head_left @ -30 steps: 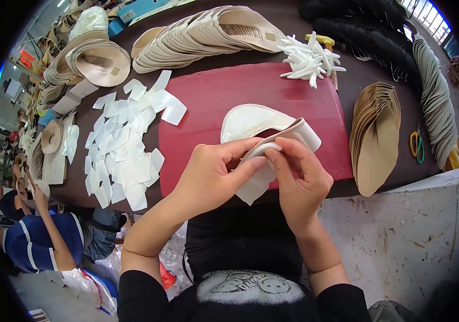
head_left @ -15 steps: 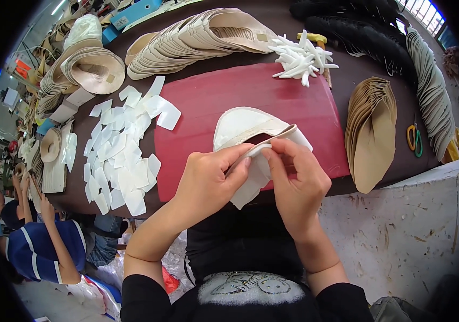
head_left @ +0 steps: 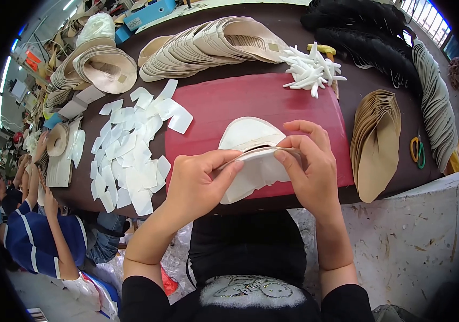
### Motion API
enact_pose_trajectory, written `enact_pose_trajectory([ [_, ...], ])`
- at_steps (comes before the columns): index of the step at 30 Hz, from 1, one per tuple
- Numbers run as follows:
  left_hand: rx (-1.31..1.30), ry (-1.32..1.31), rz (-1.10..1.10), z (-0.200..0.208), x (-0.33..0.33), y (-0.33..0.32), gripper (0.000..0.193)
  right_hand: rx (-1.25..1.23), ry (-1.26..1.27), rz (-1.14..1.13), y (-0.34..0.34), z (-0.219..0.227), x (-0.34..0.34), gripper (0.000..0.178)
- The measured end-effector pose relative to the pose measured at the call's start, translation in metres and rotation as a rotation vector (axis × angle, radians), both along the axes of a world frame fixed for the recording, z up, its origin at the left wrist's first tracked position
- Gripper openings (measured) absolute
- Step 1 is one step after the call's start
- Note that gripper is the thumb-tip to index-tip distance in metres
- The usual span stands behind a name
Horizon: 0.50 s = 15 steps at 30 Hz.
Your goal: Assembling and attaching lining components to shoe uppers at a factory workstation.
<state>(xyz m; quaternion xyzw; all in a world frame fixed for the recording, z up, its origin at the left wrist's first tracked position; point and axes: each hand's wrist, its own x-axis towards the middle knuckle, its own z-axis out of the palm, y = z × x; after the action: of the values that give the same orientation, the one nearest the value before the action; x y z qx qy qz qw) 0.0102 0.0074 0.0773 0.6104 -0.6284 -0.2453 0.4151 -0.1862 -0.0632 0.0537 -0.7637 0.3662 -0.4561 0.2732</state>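
Left hand [head_left: 200,180] pinching, thumb against forefinger, on the left end of the folded edge of a cream curved piece [head_left: 256,174] (shoe-upper-like shape). Right hand [head_left: 310,166] pinching too, thumb and fingers on the right end of that edge, forefinger side spread a bit. Piece is between the hands, over the near part of a red mat [head_left: 213,99]; can't tell if it touches the mat. Its wide rounded part points to the far side, a flap hangs to the near side.

Left of mat: heap of white flat cutouts [head_left: 124,153], some at its edge. Far right corner of mat: pile of white strips [head_left: 311,70], yellow-handled tool [head_left: 323,49] just beyond. Right of mat: tan stack [head_left: 377,145], then scissors [head_left: 418,153]. Far side: long row of cream uppers [head_left: 213,48]. Far left, co-worker in a blue striped top [head_left: 47,241].
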Motion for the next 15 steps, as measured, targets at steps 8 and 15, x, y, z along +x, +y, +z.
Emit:
enact_pose_trajectory([
  [8, -0.095, -0.118, -0.042, 0.008, -0.002, -0.004, 0.018, -0.339, 0.324, 0.061, -0.008, 0.010, 0.012, 0.012],
  [15, -0.223, -0.008, 0.008, 0.004, -0.004, 0.040, 0.017, -0.114, 0.087, 0.080, -0.017, 0.013, 0.007, 0.010],
])
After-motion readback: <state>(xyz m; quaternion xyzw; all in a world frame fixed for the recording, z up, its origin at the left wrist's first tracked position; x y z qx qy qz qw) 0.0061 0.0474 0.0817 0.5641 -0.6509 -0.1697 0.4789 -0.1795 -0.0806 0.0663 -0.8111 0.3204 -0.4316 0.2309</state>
